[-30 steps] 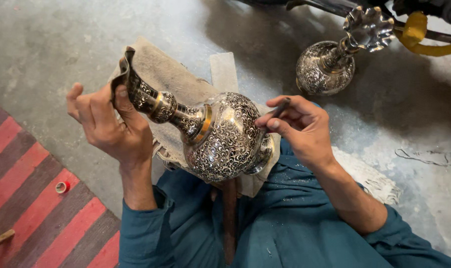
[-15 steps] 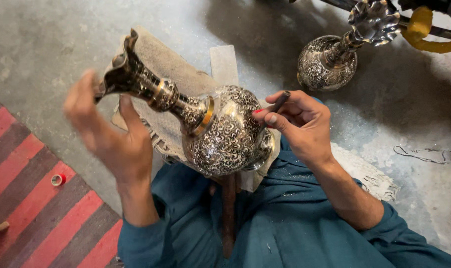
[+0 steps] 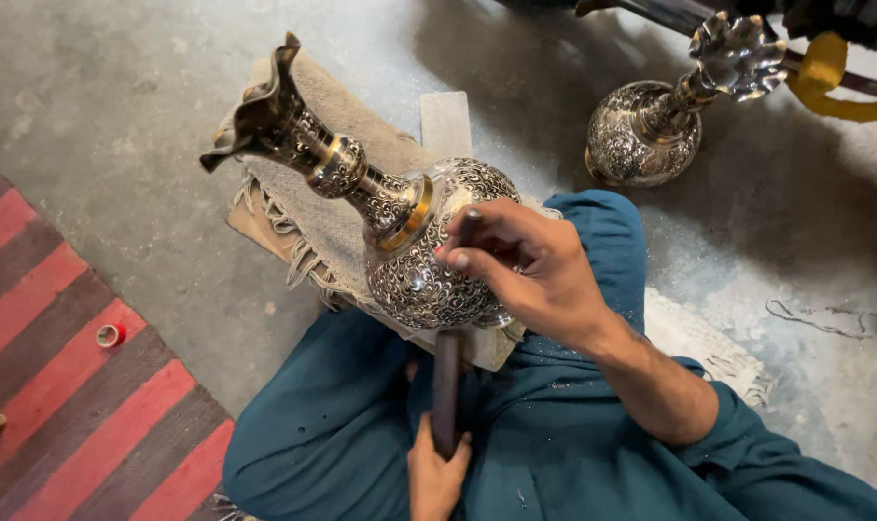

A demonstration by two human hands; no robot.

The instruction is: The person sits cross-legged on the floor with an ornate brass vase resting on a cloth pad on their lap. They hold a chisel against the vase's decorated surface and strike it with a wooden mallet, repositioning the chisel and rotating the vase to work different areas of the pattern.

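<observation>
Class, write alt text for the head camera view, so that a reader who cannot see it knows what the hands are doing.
A seated person's right hand presses a thin dark tool against an engraved metal vase lying tilted over burlap cloth, while the left hand grips a dark wooden handle beneath it. A second engraved vase stands on the concrete floor beyond.

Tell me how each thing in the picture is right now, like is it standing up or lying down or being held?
Engraved vase: tilted on its side over the lap, neck pointing up-left.
Right hand: pressing a small dark tool against the vase's belly.
Left hand: gripping a dark wooden handle, low by the lap.
Second vase: standing upright on the floor.
Cloth: spread flat under the vase.
Striped mat: lying flat.
</observation>
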